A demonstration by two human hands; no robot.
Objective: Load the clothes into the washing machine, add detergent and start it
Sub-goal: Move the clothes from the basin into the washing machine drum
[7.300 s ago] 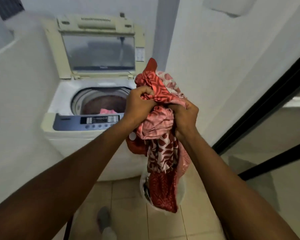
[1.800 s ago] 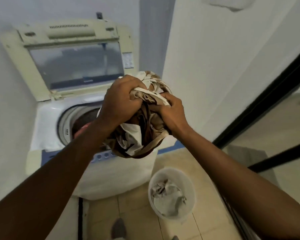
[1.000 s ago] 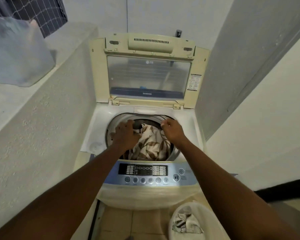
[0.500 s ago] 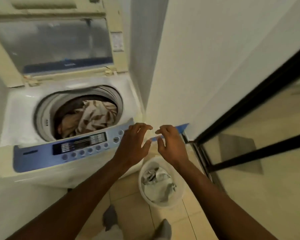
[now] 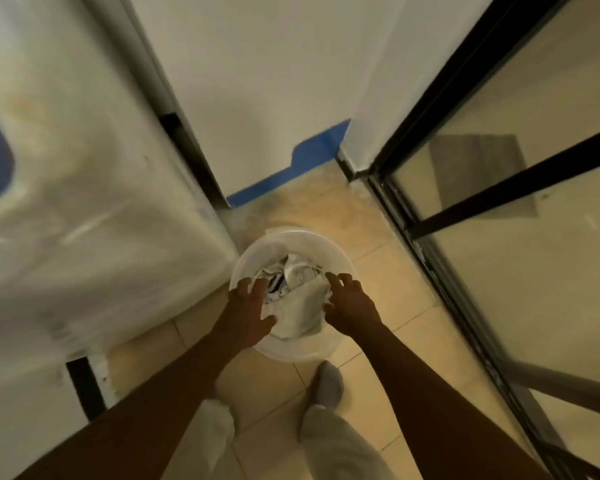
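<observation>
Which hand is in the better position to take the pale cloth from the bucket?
Probably the right hand: its open fingers already reach the pale cloth in the bucket. The left hand hovers open over the near rim.

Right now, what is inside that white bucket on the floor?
The white bucket holds crumpled pale clothes, whitish with some dark markings. The left hand and right hand hover open over it, covering its near edges. Anything beneath the top clothes is hidden.
</observation>
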